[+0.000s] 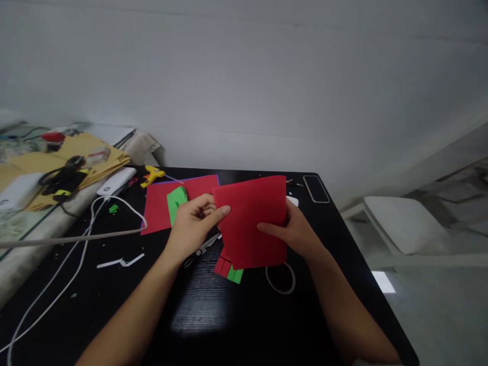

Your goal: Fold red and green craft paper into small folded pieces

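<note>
Both hands hold up a red sheet of paper above the black table. My left hand pinches its left edge, thumb in front and fingers curled behind. On the right side my right hand grips it, thumb across the front and the other fingers hidden behind. Under the sheet's lower edge lie red strips and a green strip, partly covered. Scissors rest just beneath my left hand. Behind that hand, folded green paper lies on a larger red sheet.
A yellow glue gun and a white power bank with white cables are at the back left. White paper scraps lie left of centre. A white ring is near my right forearm. A phone sits at the back right corner.
</note>
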{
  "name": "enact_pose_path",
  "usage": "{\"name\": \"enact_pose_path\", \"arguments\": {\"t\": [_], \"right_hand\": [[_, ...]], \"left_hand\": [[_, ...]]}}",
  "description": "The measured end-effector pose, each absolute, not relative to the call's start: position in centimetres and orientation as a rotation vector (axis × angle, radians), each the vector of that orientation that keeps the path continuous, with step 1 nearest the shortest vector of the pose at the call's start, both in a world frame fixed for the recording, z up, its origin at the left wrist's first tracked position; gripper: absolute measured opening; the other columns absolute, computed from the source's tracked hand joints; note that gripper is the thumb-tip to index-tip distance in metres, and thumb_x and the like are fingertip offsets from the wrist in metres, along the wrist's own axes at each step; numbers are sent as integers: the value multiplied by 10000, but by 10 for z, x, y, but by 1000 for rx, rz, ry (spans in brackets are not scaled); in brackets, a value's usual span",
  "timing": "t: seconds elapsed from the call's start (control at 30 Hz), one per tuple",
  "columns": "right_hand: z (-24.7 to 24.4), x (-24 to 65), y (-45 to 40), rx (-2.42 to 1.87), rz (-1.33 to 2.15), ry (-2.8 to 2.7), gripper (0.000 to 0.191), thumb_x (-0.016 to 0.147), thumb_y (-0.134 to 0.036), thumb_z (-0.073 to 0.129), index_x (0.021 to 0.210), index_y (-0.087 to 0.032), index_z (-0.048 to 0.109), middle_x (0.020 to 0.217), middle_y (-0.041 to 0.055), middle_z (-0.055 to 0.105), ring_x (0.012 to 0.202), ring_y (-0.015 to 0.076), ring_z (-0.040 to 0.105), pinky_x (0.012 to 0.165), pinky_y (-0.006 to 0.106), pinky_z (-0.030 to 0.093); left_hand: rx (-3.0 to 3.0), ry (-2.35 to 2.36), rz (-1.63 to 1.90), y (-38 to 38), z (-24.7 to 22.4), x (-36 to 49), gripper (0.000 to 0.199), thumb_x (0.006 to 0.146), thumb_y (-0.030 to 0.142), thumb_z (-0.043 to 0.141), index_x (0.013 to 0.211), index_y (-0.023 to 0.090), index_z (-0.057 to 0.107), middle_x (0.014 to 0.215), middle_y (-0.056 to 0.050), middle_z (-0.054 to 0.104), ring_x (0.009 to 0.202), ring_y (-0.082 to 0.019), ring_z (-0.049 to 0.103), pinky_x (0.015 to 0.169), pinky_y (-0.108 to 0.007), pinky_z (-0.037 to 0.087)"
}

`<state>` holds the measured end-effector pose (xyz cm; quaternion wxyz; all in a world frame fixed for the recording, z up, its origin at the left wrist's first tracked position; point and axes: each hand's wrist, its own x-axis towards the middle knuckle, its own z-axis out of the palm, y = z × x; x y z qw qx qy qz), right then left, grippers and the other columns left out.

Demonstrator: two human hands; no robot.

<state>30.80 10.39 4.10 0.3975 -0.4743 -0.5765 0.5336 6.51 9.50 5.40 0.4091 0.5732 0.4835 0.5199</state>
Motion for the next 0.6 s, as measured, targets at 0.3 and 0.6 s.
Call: {"name": "enact_pose_path", "arguments": {"t": [0.3,0.6], "right_hand": [[39,303,102,-1267,1034,-1513,530,753,-433,898,1203,-276,665,1190,90,758,1057,328,727,935,529,606],[37,293,100,-1330,940,-1473,486,782,-420,873,1196,-268,670,1190,121,748,1061,353,718,925,542,592]], "left_hand": [[1389,1118,1209,92,45,68,304,791,438,872,910,220,697,844,-17,744,768,-173,695,694,-281,583],[1460,1147,1076,95,26,70,321,862,465,806,1065,239,700,766,-4,730,716,-183,699,642,-286,578]]}}
